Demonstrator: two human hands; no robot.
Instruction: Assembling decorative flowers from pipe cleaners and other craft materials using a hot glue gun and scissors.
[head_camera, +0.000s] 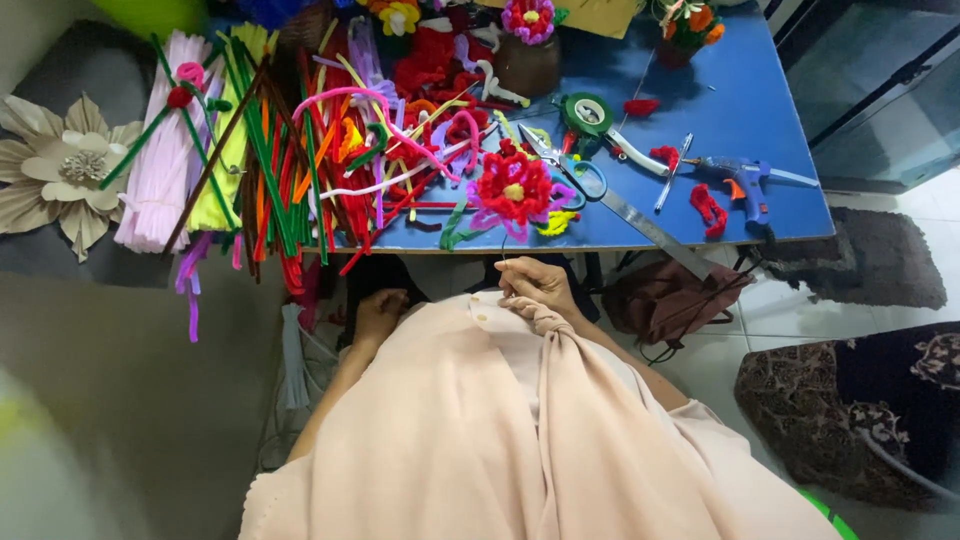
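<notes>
Hands: my right hand (535, 283) sits just below the bench edge, fingers pinched narrow on a thin dark wire (503, 250) that rises toward the flower. My left hand (380, 312) is curled low at about 9 o'clock from the right one; I cannot tell whether it holds anything.
Flower: a red pipe-cleaner flower (513, 188) with a yellow centre lies at the near edge of the bench, at 12 o'clock from my right hand, pink and green loops around it.
Bench: blue top (740, 105), crowded on its left half.
Pipe cleaners: a heap of loose stems (290, 140) in green, orange, red, yellow and pale pink, at 10 o'clock from my hands, some hanging over the near edge.
Scissors: a pair (560, 165) just beside the flower, at 1 o'clock from it.
Tape: a green roll (586, 113) beyond the scissors.
Ruler: a long metal ruler (650, 230) slanting off the near edge, at 2 o'clock from my right hand.
Glue gun: a blue one (750, 180) near the bench's right end, well apart from my hands.
Cloth: my pale peach garment (500, 440) fills the lower middle, knotted just under my right hand.
Paper flower: a beige one (65, 170) on the grey seat at far left.
</notes>
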